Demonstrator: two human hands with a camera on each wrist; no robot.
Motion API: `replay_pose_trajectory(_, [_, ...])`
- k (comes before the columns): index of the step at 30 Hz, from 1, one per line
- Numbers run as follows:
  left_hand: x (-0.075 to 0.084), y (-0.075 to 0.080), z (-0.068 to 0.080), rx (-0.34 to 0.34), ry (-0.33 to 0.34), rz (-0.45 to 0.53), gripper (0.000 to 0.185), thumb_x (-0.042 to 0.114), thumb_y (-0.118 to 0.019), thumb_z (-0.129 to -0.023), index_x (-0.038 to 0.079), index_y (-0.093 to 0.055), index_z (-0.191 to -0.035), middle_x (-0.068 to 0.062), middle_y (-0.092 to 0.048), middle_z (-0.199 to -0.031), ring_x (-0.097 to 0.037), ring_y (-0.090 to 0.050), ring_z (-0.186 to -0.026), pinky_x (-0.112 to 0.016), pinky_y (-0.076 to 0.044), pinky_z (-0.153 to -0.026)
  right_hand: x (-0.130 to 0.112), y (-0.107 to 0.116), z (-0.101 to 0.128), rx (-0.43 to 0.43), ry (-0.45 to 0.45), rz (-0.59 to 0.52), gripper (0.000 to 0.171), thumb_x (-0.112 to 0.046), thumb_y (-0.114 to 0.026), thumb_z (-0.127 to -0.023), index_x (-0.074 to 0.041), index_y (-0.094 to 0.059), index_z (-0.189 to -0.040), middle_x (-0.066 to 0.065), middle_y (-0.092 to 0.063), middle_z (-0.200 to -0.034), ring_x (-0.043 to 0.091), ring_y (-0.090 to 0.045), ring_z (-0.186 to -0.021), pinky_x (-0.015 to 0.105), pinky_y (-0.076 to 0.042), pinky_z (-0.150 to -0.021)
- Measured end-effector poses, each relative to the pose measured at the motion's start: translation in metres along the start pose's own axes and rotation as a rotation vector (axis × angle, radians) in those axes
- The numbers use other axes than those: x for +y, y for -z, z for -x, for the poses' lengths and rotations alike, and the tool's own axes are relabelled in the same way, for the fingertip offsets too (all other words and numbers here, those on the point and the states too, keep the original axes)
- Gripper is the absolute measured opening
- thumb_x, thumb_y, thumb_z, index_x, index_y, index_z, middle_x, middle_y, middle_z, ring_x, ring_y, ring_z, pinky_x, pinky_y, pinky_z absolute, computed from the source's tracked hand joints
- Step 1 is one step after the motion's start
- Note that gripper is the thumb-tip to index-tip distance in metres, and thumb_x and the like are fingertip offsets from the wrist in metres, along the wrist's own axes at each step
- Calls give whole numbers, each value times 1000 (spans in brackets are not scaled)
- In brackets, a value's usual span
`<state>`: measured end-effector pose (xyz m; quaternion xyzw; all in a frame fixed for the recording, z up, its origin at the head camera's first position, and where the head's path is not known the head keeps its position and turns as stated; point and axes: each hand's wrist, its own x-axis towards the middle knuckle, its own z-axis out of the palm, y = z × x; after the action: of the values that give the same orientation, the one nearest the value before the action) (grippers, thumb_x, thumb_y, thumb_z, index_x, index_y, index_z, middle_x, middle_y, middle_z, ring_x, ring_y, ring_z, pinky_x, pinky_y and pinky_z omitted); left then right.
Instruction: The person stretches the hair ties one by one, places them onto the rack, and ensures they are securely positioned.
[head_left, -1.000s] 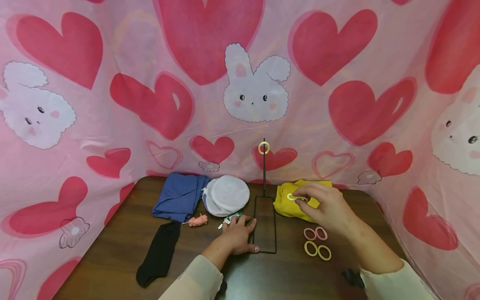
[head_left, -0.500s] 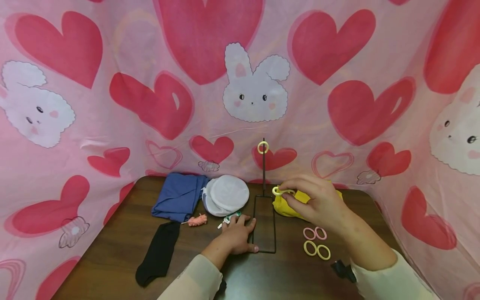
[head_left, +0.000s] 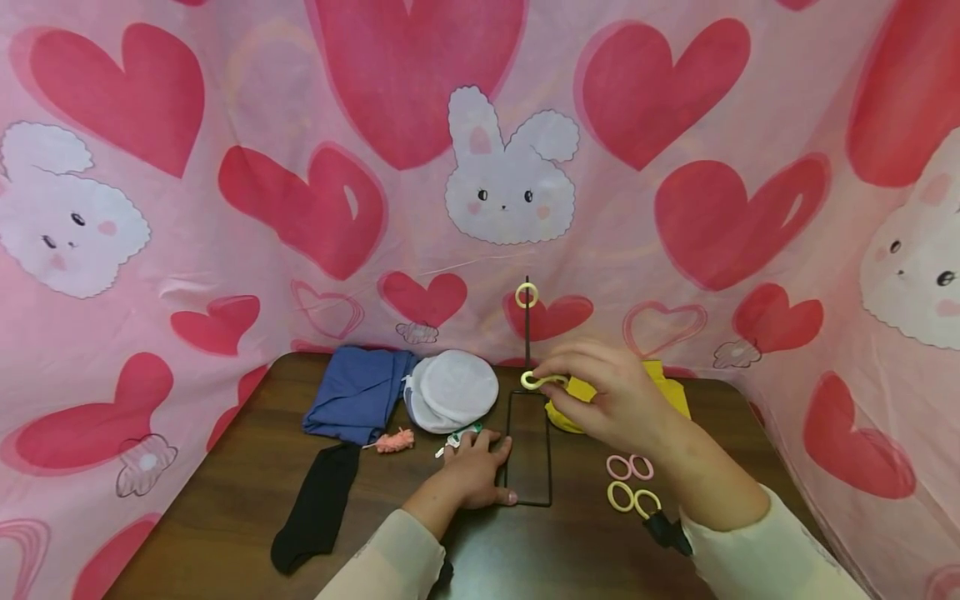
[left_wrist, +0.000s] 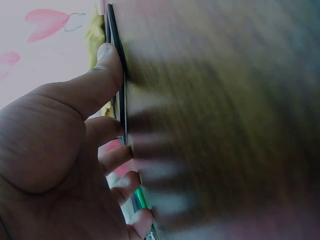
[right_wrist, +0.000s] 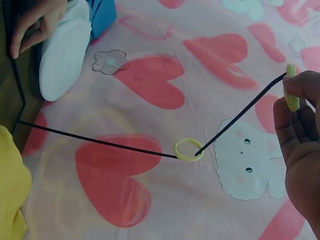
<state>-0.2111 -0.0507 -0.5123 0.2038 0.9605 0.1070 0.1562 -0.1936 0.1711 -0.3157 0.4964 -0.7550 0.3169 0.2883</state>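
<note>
My right hand (head_left: pixel 611 400) pinches a yellow ring (right_wrist: pixel 292 102) between thumb and fingers. In the right wrist view that ring is at the free tip of the bent arm of a black wire stand (right_wrist: pixel 100 140); whether the tip passes through it I cannot tell. Another yellow ring (right_wrist: pixel 176 150) hangs at the bend of the arm. My left hand (head_left: pixel 474 475) rests spread at the left side of the stand's rectangular base (head_left: pixel 551 458). Its thumb (left_wrist: pixel 102 75) presses on the base wire, and its other fingertips touch the table.
Two pink rings (head_left: pixel 609 467) and two yellow rings (head_left: pixel 611 497) lie on the table at right, near folded yellow cloth (head_left: pixel 667 392). Farther left are a white round mesh item (head_left: pixel 459 390), folded blue cloth (head_left: pixel 356 392), coral yarn (head_left: pixel 394 441) and a black sock (head_left: pixel 318 512).
My right hand has moved left with the yellow ring, from over the yellow cloth to the stand's arm. The left hand has stayed on the base.
</note>
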Motion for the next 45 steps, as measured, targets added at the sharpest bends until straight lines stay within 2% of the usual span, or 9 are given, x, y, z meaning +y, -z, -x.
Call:
replay_pose_trajectory(4, [0,0,0,-1,-3,-1,94,66,-75,-83,27,-40,-161,-4,-34,-160,-38,-29,-144,-69,-29,-109,3,-1,1,-31,-55,10,26,-7,-84,-82,-14,-78,-107,-4,-75,-107,17,-68,-104,20,-48,-96])
replay_pose_trajectory(7, [-1,-1,0,4,-4,-4,94,66,-76,-83,27,-40,-161,-4,-34,-160,-38,-29,-144,-69,-28,-109,7,-2,1,-35,-68,30,27,-5,-85,-80,-13,-78,-106,-3,-75,-107,17,-69,-102,20,-50,-94])
replay_pose_trajectory(16, [-1,0,-1,-2,-5,-11,95,67,-75,-82,28,-40,-162,-4,-34,-159,-38,-30,-144,-68,-29,-109,26,-8,-1,-39,-118,47,27,-6,-86,-83,-12,-78,-108,-2,-72,-106,11,-67,-91,24,-57,-81])
replay_pose_trajectory(19, [-1,0,0,-3,-7,-9,95,67,-75,-83,28,-40,-162,-4,-34,-159,-38,-30,-144,-67,-30,-109,35,-10,-2,-29,-136,51,29,-4,-86,-83,-11,-77,-109,0,-71,-106,12,-67,-88,29,-59,-78])
replay_pose_trajectory(25, [-1,1,0,-4,-10,-11,95,67,-74,-83,28,-39,-162,-4,-34,-160,-38,-30,-144,-68,-30,-108,53,-17,-5,-1,-176,83,30,-4,-85,-84,-8,-76,-111,5,-69,-110,14,-66,-85,33,-60,-75])
replay_pose_trajectory(29, [0,1,1,-5,-9,-17,95,67,-74,-83,27,-39,-162,-4,-34,-160,-38,-30,-144,-67,-30,-108,64,-22,-8,28,-219,98,31,2,-82,-84,-5,-75,-114,9,-67,-114,16,-69,-82,35,-60,-75])
replay_pose_trajectory(38, [0,2,0,-6,1,-13,94,66,-75,-83,28,-39,-162,-4,-34,-160,-38,-30,-144,-68,-29,-109,88,-32,-20,43,-432,62,33,0,-78,-89,-2,-72,-122,10,-65,-121,23,-72,-93,39,-59,-86])
replay_pose_trajectory(45, [-1,1,0,-13,2,-8,94,67,-75,-83,28,-40,-162,-5,-33,-160,-38,-29,-145,-69,-29,-109,100,-40,-22,88,-462,47,29,1,-77,-90,-1,-73,-118,12,-64,-118,26,-73,-94,41,-59,-87])
